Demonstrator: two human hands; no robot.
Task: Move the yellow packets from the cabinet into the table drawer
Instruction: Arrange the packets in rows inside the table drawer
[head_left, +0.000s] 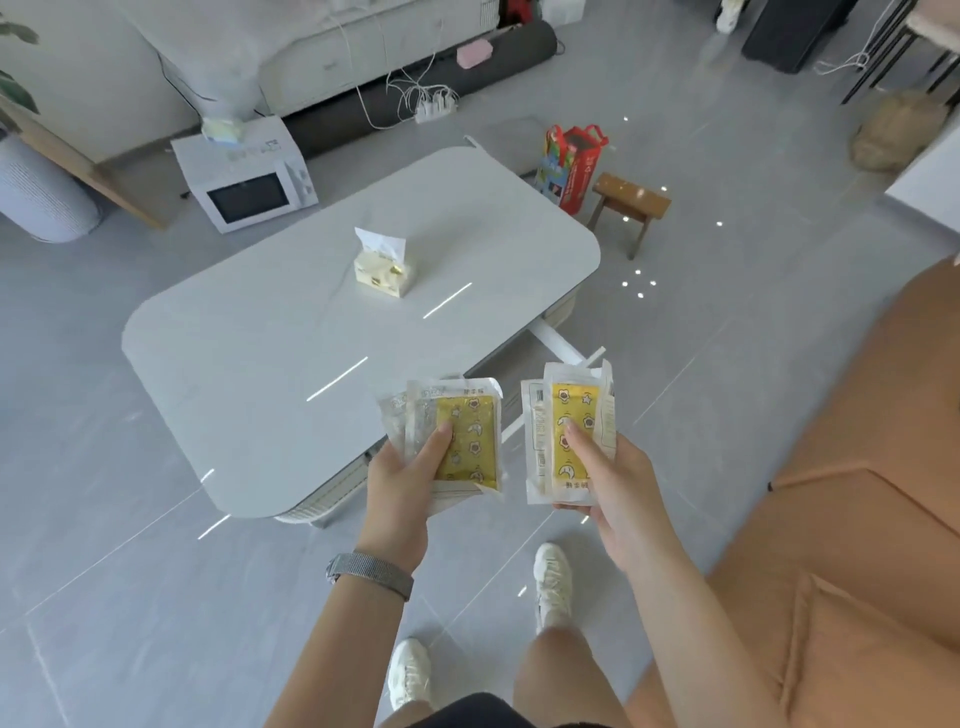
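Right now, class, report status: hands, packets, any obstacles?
Left hand holds a stack of yellow packets. Right hand holds another stack. Both above the white table edge; drawer not clearly seen. Nothing blocking.

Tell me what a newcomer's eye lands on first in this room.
First, the two bunches of yellow packets held up in the foreground: one bunch in the left hand, the other in the right hand. Behind them lies the white coffee table, with a tissue box near its middle. An orange sofa fills the right edge.
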